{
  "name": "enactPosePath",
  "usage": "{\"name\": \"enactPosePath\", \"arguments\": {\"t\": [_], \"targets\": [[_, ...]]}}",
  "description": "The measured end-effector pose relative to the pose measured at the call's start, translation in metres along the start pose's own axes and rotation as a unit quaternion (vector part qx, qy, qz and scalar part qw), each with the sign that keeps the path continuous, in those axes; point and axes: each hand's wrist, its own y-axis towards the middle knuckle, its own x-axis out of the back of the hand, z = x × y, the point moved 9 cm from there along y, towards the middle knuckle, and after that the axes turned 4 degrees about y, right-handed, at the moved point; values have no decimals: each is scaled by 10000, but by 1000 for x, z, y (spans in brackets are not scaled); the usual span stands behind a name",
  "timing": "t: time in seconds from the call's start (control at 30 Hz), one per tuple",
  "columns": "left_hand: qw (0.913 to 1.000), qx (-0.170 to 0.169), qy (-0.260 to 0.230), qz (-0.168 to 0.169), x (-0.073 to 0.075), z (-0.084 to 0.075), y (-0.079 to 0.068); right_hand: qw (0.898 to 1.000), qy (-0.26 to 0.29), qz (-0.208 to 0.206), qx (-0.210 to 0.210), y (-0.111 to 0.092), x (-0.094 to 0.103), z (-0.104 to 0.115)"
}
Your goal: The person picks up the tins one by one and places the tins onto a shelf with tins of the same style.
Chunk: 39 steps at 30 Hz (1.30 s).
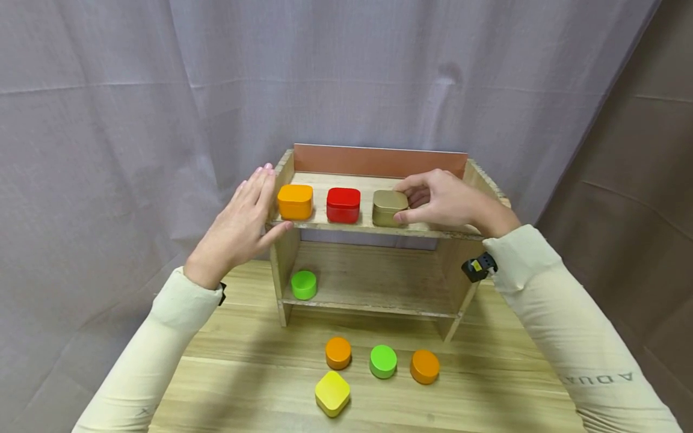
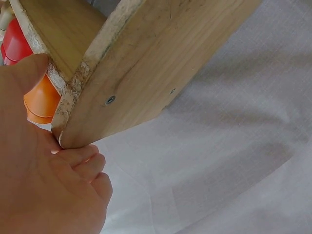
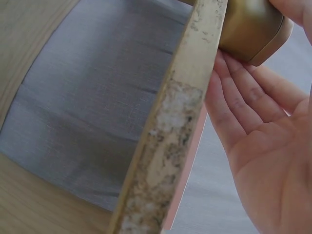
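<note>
Left hand (image 1: 238,219): laid against the left end of the shelf (image 1: 368,273), with straight fingers close together and thumb set apart at the front edge; holding no box.
Orange box (image 1: 295,202): on the top board, just beside the left hand.
Lower board: carrying a green tub (image 1: 304,285) at its left end.
Surface (image 1: 233,385): carrying a yellow box (image 1: 332,394) and, in a row, two orange tubs (image 1: 338,353) with a bright green tub (image 1: 383,362) between.
Red box (image 1: 343,205): between orange and gold, apart from both.
Gold box (image 1: 390,208): at the top board's front, rightmost of three; nearly square on top, with no clear long axis. Just left of the right palm; well apart from the left hand.
Right hand (image 1: 446,201): pinching the gold box from its right, with thumb in front and fingers behind.
</note>
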Motion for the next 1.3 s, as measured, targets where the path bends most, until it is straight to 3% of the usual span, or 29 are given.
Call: {"name": "enactPosePath", "arguments": {"t": [0.43, 0.73, 1.07, 1.3], "targets": [[10000, -20, -47, 25, -2, -1, 1, 9993, -257, -229, 174, -22, 14, 8], [10000, -22, -41, 53, -3, 0, 2, 9941, -959, -373, 332, -47, 24, 18], [10000, 9, -72, 41, -3, 4, 4, 9821, -1109, -289, 1495, -73, 5, 57], [10000, -15, -87, 32, -4, 4, 6, 9802, -1102, -7, 1643, -82, -31, 59]]}}
